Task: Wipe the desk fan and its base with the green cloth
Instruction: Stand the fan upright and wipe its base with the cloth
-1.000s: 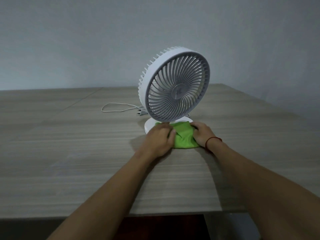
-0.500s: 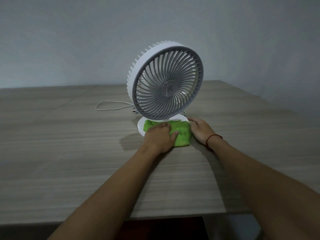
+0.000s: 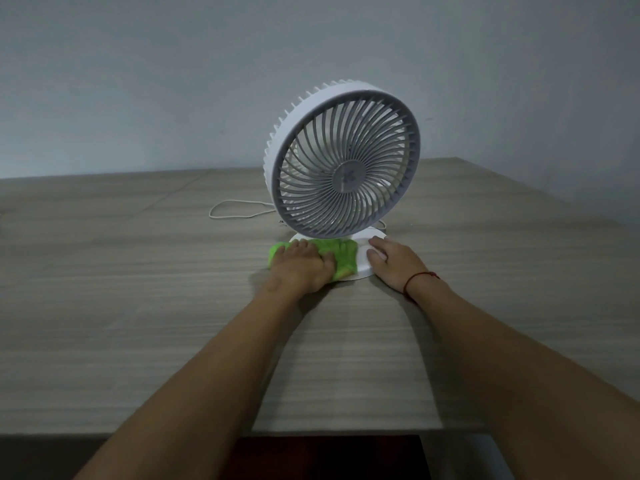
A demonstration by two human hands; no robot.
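Observation:
A white desk fan [image 3: 346, 174] with a grey grille stands upright on the wooden table, facing me. Its round white base [image 3: 362, 259] lies flat under it. A crumpled green cloth [image 3: 341, 256] covers the left front part of the base. My left hand [image 3: 303, 268] presses down on the cloth, fingers curled over it. My right hand [image 3: 389, 263] rests flat on the right side of the base, fingers spread, off the cloth. A red string circles that wrist.
The fan's white cord [image 3: 235, 211] loops on the table [image 3: 138, 306] behind and left of the fan. The table's front edge runs near the bottom of the view, with dark floor below. A plain wall stands behind.
My left hand has slid the cloth leftward across the base, baring white base on the right. My right hand has come off the cloth and now lies on the base.

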